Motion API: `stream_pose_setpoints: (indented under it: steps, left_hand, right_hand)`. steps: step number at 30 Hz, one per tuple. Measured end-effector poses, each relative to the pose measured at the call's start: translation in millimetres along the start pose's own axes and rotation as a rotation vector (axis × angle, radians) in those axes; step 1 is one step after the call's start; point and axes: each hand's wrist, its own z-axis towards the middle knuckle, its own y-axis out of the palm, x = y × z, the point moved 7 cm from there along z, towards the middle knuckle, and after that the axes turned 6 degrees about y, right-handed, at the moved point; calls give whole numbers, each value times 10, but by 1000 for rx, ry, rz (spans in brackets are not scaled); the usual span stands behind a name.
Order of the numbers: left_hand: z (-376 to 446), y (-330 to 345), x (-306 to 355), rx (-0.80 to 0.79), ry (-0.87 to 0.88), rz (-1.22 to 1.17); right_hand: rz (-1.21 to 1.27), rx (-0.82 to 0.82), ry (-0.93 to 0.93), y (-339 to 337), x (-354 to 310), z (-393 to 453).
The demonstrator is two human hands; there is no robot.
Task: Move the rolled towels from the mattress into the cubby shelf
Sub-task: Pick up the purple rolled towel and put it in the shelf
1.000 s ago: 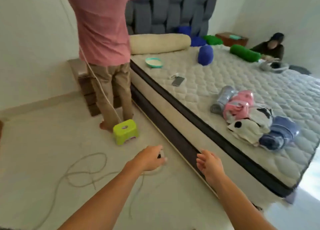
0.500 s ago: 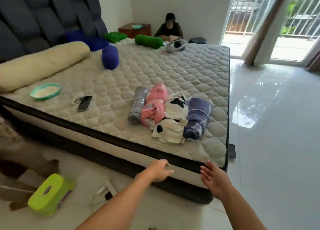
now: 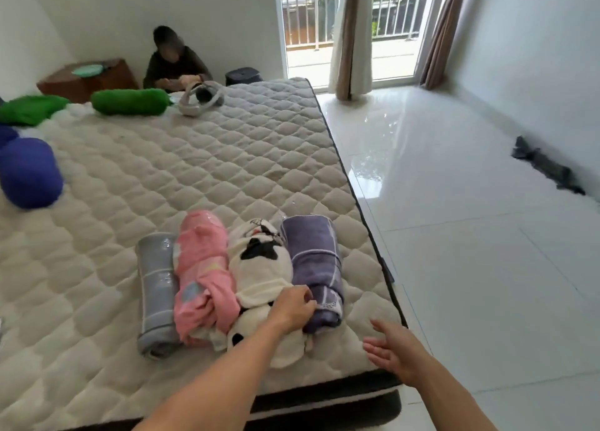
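Several rolled towels lie side by side near the front right corner of the quilted mattress [image 3: 201, 170]: a grey one [image 3: 156, 287], a pink one [image 3: 203, 268], a white one with black patches [image 3: 259, 265] and a purple one [image 3: 313, 255]. My left hand [image 3: 293, 307] rests with curled fingers on the near ends of the white and purple towels; whether it grips either I cannot tell. My right hand [image 3: 394, 354] hovers open over the mattress corner, just right of the purple towel. No cubby shelf is in view.
A blue bolster [image 3: 29, 172] and green pillows [image 3: 130, 101] lie farther back on the mattress, with a grey headset [image 3: 201, 97]. A person [image 3: 173, 65] sits behind the bed beside a wooden side table [image 3: 87, 80]. To the right is white tiled floor [image 3: 470, 235] with a dark cloth [image 3: 545, 167].
The view swung right from the bedside floor to the foot of the bed. Both hands rose from below the mattress edge onto it, the left one reaching the towels.
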Motion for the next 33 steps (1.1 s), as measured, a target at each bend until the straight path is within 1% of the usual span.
stream_pose_setpoints:
  steps: [4,7,10,14,16,19,22,25,28,31,33]
  left_hand:
    - [658,-411,-139,77,44,-12]
    - [1084,-533,-175,47,52,-9]
    - [1397,-617,-121,10,64,18]
    - [1766,-647,-68,-99,91,38]
    - [1924,-673,-56,-122,111,14]
    - [2152,-680,-102,-155,99,0]
    - [2324,-660,-152,-182,59,-23]
    - [2387,-614,-215,-235,6,-15]
    - [2375,-630,-253,-277,-92,-148]
    - [2301,-690,-164,-302,-114,-215]
    - [2181,-750,-58,-316,-110,-219]
  right_hand:
    - [-163,43,65,286,-157,322]
    - [-246,41,144,472,-226,458]
    - [-319,-9,242,612,-261,522]
    - [-232,-77,326,754,-230,633]
    - [-143,-73,334,801,-223,674]
    - [42,-50,313,817,-266,746]
    - [152,-21,236,743,-401,837]
    - [208,73,170,573,-554,895]
    - [292,184,111,414,-651,909]
    - [326,211,52,361,-743,913]
    - [286,251,42,274,-757,917]
